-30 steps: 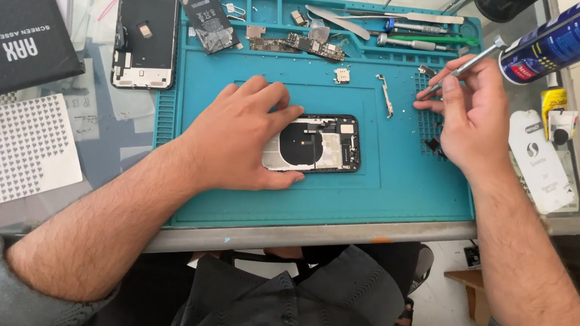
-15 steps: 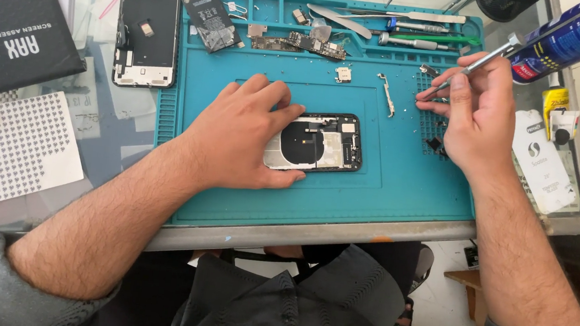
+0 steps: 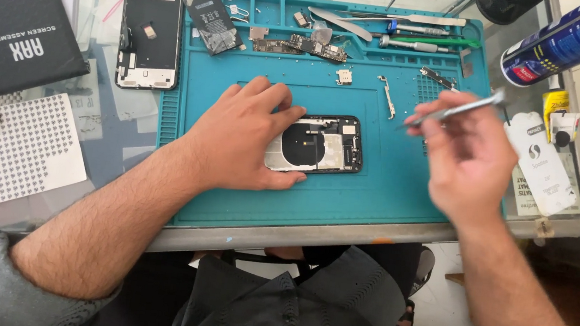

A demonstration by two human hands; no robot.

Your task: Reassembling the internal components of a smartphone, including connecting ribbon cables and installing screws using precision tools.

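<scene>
while the left hand [image 3: 246,137] lies flat on the blue mat [image 3: 386,193], its fingers press the left end of the opened phone [image 3: 320,145] and hold it in place. the hand is not closed around the phone; the fingers are stretched and the thumb rests along the lower edge. the phone lies face down near the middle of the mat, with its inner parts and a round coil showing.

the right hand [image 3: 467,166] is above the right part of the mat, a little blurred, and it pinches thin metal tweezers [image 3: 454,111] between thumb and fingers. the tips of the tweezers point to the left, towards the phone, but they are apart from it.

at the top of the mat, in the small compartments, lie a green tool [image 3: 433,41], some other metal tools and a long circuit board [image 3: 301,46]. a black battery [image 3: 210,15] lies tilted over the upper left corner of the mat, and just beside it, on the glass bench [image 3: 116,125], lies a phone screen [image 3: 150,32]. further left there is a black box [image 3: 17,16] and a white dotted sheet [image 3: 22,148]. a blue spray can [image 3: 571,38] lies at the upper right.
</scene>
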